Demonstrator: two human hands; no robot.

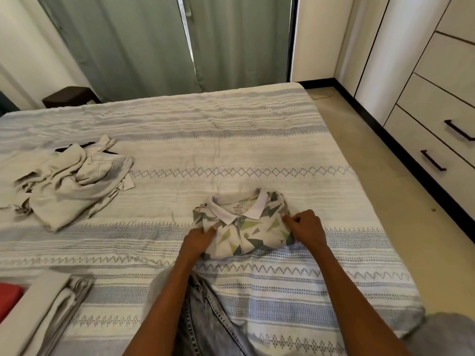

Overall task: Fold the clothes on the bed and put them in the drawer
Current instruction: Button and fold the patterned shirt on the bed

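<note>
The left hand is gripping the left edge of a folded polo shirt, its fingers curled around the fabric with the thumb lying on top; the right hand is pinching the shirt's right edge, fingers bent into a loose fist over the cloth; both forearms are reaching forward from the bottom of the view, angling inward toward the shirt. The shirt is white with green and grey triangles; it is lying collar-up, buttons facing up, as a compact rectangle on the striped bedspread, near the middle of the bed's near half. A crumpled beige garment is lying well apart to the left; a folded grey cloth is sitting at the lower left edge; a pair of jeans is lying between the forearms, close to the camera. White drawers with dark handles are standing to the right, across a strip of floor.
</note>
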